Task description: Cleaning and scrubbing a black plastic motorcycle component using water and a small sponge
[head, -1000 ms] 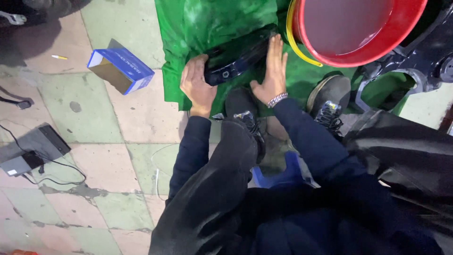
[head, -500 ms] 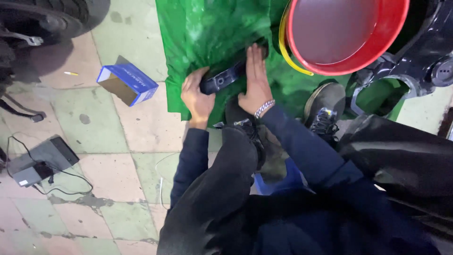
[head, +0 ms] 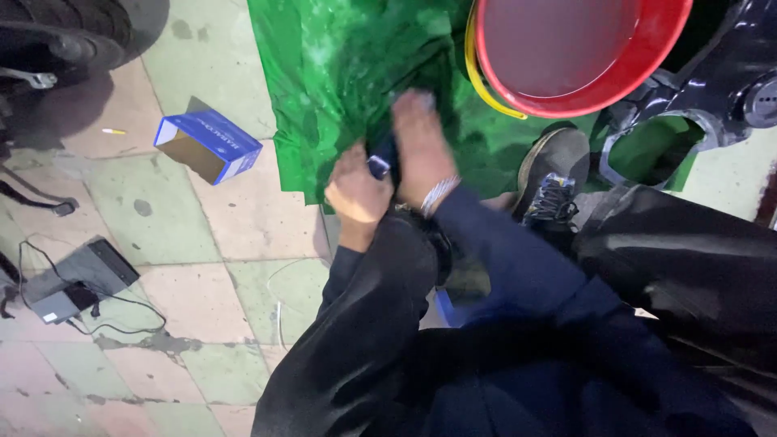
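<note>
Gripping a dark part over the green sheet

Nearest the camera, the person's black-trousered knee (head: 380,324) and blue sleeves fill the lower frame. Just beyond the knee, the left hand (head: 356,193) is curled around the near end of a small dark part (head: 382,158), while the right hand (head: 422,150), a metal bracelet (head: 437,194) at its wrist, lies flat over the part's far side with fingers extended; both hands grasp the part between them. Most of the part is hidden, so its kind cannot be told. It sits above the near edge of a green plastic sheet (head: 340,73) spread on the tiled floor (head: 235,218). A shoe (head: 550,174) rests at the sheet's right. Left of the sheet lies an open blue cardboard box (head: 209,146). Farthest, at the sheet's far right corner, stands a red basin (head: 579,48).
</note>
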